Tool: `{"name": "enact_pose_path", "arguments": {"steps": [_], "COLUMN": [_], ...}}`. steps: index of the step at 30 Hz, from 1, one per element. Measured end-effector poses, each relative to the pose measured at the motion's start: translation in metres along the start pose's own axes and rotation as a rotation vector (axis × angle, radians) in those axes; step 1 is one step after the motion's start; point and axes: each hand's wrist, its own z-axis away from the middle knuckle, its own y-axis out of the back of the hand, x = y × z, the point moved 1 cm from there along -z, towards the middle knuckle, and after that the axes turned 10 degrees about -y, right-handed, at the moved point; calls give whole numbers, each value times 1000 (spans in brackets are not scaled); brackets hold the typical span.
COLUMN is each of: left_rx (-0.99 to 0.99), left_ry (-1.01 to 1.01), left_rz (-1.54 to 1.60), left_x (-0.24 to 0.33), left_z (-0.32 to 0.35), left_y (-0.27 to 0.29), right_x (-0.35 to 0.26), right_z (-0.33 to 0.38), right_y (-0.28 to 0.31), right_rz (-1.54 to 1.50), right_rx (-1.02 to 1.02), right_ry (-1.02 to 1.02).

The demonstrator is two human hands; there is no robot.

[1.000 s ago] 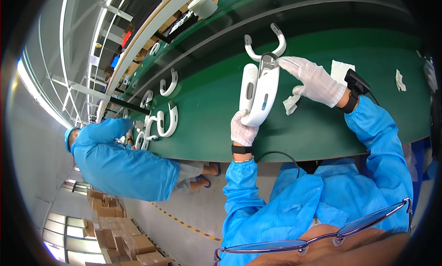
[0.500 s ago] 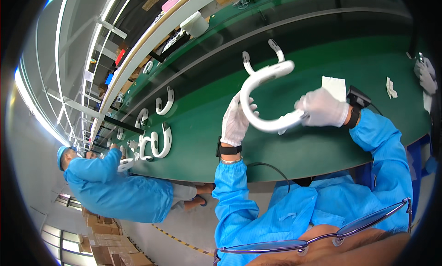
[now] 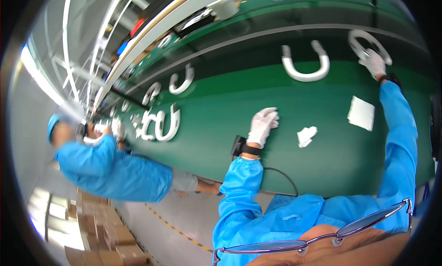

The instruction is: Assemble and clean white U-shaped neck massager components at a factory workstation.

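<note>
While the right hand (image 3: 374,63) grips a white U-shaped part (image 3: 369,44) near the green belt's (image 3: 221,114) far edge, the left hand (image 3: 262,125) rests open mid-belt, empty. Part looks rigid, smooth, probably light; hold by the curved bend.

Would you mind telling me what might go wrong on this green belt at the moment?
1. The right hand grips a white ring part at full stretch near the belt's far edge; the hold may slip.
2. A crumpled wipe and a flat white cloth lie loose on the belt; they could drift under parts.
3. The left hand rests flat on the belt and might be dragged.
</note>
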Motion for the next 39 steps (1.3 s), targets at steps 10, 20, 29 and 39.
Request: {"name": "enact_pose_path", "arguments": {"steps": [10,20,29,39], "left_rx": [-203,-184,121,584], "left_ry": [-4,-93,-447,-1034], "left_rz": [-77,-173,-631,-972], "left_x": [-12,1,15,62], "left_z": [-3,3,12,34], "left_y": [-25,-18,-1,8], "right_x": [65,-116,-184,-251], "right_z": [-66,65,65,167], "right_y": [-80,-50,64,131], "right_rz": [204,139,-575,-477], "right_rx": [199,-155,-585,-742], "right_ry": [301,826,583,863]}}
